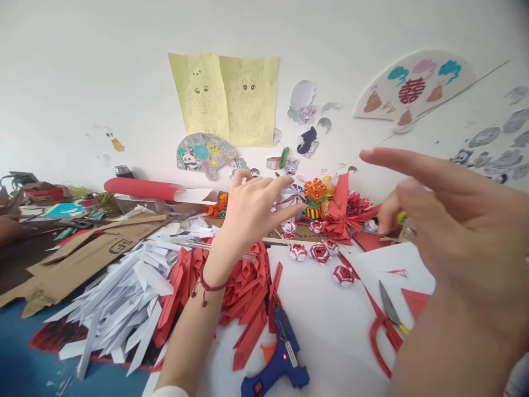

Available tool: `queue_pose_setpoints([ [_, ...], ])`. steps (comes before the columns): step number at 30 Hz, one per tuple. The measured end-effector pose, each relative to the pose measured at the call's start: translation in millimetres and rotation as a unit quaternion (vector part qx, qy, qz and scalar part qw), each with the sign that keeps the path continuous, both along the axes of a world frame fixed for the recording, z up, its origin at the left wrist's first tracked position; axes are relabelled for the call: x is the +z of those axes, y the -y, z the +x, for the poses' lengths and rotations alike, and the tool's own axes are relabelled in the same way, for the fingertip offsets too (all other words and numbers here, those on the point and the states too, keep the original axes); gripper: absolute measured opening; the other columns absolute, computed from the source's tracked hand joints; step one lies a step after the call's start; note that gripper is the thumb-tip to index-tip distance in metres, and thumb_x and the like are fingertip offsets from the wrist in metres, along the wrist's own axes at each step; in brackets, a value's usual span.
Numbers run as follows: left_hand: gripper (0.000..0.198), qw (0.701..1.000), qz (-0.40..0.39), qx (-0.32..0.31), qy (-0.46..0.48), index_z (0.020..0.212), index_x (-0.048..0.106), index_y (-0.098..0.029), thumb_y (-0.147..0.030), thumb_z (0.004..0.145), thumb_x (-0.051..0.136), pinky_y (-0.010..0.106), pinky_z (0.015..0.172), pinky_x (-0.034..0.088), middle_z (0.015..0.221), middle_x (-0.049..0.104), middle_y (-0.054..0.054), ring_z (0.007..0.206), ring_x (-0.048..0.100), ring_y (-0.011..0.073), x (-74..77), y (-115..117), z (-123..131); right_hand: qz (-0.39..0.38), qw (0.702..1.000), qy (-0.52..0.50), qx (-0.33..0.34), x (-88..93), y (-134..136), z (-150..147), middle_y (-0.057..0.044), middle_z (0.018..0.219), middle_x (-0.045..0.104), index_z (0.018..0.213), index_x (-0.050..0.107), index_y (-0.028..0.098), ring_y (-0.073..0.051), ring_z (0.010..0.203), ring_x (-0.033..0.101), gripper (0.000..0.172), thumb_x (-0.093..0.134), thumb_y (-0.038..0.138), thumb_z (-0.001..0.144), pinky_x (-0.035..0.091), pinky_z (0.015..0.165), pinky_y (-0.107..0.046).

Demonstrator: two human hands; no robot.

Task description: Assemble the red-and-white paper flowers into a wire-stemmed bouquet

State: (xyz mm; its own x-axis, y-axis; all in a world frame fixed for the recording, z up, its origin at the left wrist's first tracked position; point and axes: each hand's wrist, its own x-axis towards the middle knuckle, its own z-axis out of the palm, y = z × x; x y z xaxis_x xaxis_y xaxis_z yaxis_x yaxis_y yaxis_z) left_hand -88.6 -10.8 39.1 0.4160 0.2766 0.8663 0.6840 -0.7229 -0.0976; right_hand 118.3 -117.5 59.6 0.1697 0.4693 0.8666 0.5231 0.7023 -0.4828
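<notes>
My left hand (pixel 258 201) is raised above the table, its thumb and index finger apart, with no held thing visible. My right hand (pixel 463 237) is at the right, close to the camera, index finger stretched out and the other fingers partly bent. A thin wire-like line (pixel 438 106) slants through the air past my right index fingertip; whether a finger touches it I cannot tell. Below my left hand lie folded red paper strips (pixel 248 292) and thin wires (pixel 194 242). Red-and-white paper roses (pixel 320 253) lie between my hands.
A blue glue gun (pixel 275 353) with a lit red light lies at the front. Red-handled scissors (pixel 388 331) lie at the right. White paper strips (pixel 119 292) and cardboard (pixel 91 251) cover the left. A red roll (pixel 140 189) lies near the wall. Part of another person's hand (pixel 8 229) shows far left.
</notes>
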Motion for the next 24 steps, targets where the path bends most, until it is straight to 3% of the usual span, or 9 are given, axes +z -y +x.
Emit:
queue_pose_setpoints([
  [3, 0.045, 1.0, -0.008, -0.003, 0.018, 0.113, 0.067, -0.024, -0.062, 0.09, 0.061, 0.039, 0.095, 0.033, 0.087, 0.076, 0.001, 0.074, 0.067, 0.0174, -0.2, 0.5, 1.6, 0.043, 0.998, -0.025, -0.024, 1.1, -2.2, -3.6, -0.004, 0.099, 0.071, 0.114, 0.076, 0.023, -0.009, 0.049, 0.052, 0.027, 0.059, 0.027, 0.093, 0.037, 0.042, -0.031],
  [8, 0.045, 0.998, -0.019, -0.024, 0.052, 0.114, 0.068, -0.025, -0.061, 0.087, 0.065, 0.037, 0.092, 0.035, 0.079, 0.074, -0.002, 0.072, 0.066, 0.0164, 2.5, 4.6, 0.7, -0.053, 0.946, 0.205, -0.246, -1.8, -14.7, 10.2, 0.0, 0.066, 0.062, 0.14, 0.058, 0.03, -0.014, 0.057, 0.057, 0.048, 0.058, 0.039, 0.093, 0.044, 0.06, -0.031],
  [10, 0.044, 0.997, -0.015, -0.029, 0.064, 0.113, 0.069, -0.025, -0.06, 0.086, 0.066, 0.036, 0.093, 0.035, 0.082, 0.075, -0.002, 0.074, 0.067, 0.016, 3.9, 6.2, -0.8, -0.142, 0.918, 0.279, -0.244, -3.7, -18.2, 19.3, 0.002, 0.057, 0.057, 0.123, 0.07, 0.031, -0.013, 0.052, 0.049, 0.037, 0.053, 0.048, 0.095, 0.039, 0.057, -0.03],
  [12, 0.043, 0.997, -0.012, -0.028, 0.074, 0.112, 0.069, -0.026, -0.06, 0.086, 0.067, 0.037, 0.094, 0.034, 0.085, 0.076, -0.001, 0.075, 0.068, 0.0162, 5.0, 7.1, -2.4, -0.25, 0.905, 0.318, -0.13, -5.3, -19.3, 28.7, 0.001, 0.05, 0.051, 0.09, 0.078, 0.026, -0.012, 0.047, 0.044, 0.04, 0.05, 0.054, 0.095, 0.032, 0.048, -0.027],
  [14, 0.044, 0.996, -0.013, -0.028, 0.078, 0.112, 0.069, -0.026, -0.06, 0.086, 0.067, 0.037, 0.095, 0.033, 0.087, 0.076, -0.001, 0.075, 0.068, 0.0166, 5.6, 7.3, -3.7, -0.307, 0.891, 0.325, 0.079, -6.6, -19.5, 36.7, -0.001, 0.055, 0.057, 0.08, 0.077, 0.024, -0.011, 0.047, 0.048, 0.039, 0.053, 0.051, 0.095, 0.033, 0.044, -0.026],
  [16, 0.044, 0.996, -0.019, -0.029, 0.078, 0.113, 0.069, -0.026, -0.061, 0.086, 0.067, 0.037, 0.094, 0.034, 0.087, 0.076, -0.001, 0.075, 0.068, 0.0165, 5.7, 6.7, -4.5, -0.254, 0.885, 0.267, 0.286, -8.0, -21.7, 40.7, -0.002, 0.077, 0.071, 0.099, 0.078, 0.029, -0.011, 0.049, 0.055, 0.027, 0.054, 0.042, 0.096, 0.042, 0.047, -0.027],
  [18, 0.044, 0.996, -0.024, -0.031, 0.076, 0.113, 0.069, -0.026, -0.061, 0.086, 0.066, 0.037, 0.093, 0.034, 0.088, 0.076, -0.001, 0.074, 0.068, 0.0164, 5.4, 5.7, -4.6, -0.111, 0.904, 0.137, 0.39, -8.9, -26.8, 38.3, -0.001, 0.111, 0.073, 0.119, 0.071, 0.04, -0.012, 0.049, 0.057, 0.03, 0.05, 0.04, 0.097, 0.044, 0.045, -0.031],
  [21, 0.044, 0.996, -0.028, -0.033, 0.074, 0.112, 0.069, -0.027, -0.062, 0.085, 0.067, 0.037, 0.093, 0.035, 0.089, 0.077, -0.001, 0.076, 0.068, 0.0167, 4.9, 4.9, -4.2, 0.009, 0.965, -0.035, 0.261, -8.5, -35.3, 27.9, 0.006, 0.152, 0.046, 0.133, 0.058, 0.051, -0.015, 0.062, 0.063, 0.039, 0.051, 0.039, 0.097, 0.043, 0.046, -0.034],
  [24, 0.045, 0.996, -0.027, -0.038, 0.079, 0.113, 0.069, -0.027, -0.062, 0.084, 0.068, 0.036, 0.093, 0.034, 0.088, 0.076, -0.001, 0.075, 0.067, 0.0163, 5.5, 6.3, -4.4, -0.106, 0.992, 0.019, 0.06, -7.8, -37.0, 26.0, -0.003, 0.136, 0.061, 0.134, 0.062, 0.038, -0.012, 0.056, 0.056, 0.041, 0.061, 0.04, 0.093, 0.047, 0.055, -0.033],
])
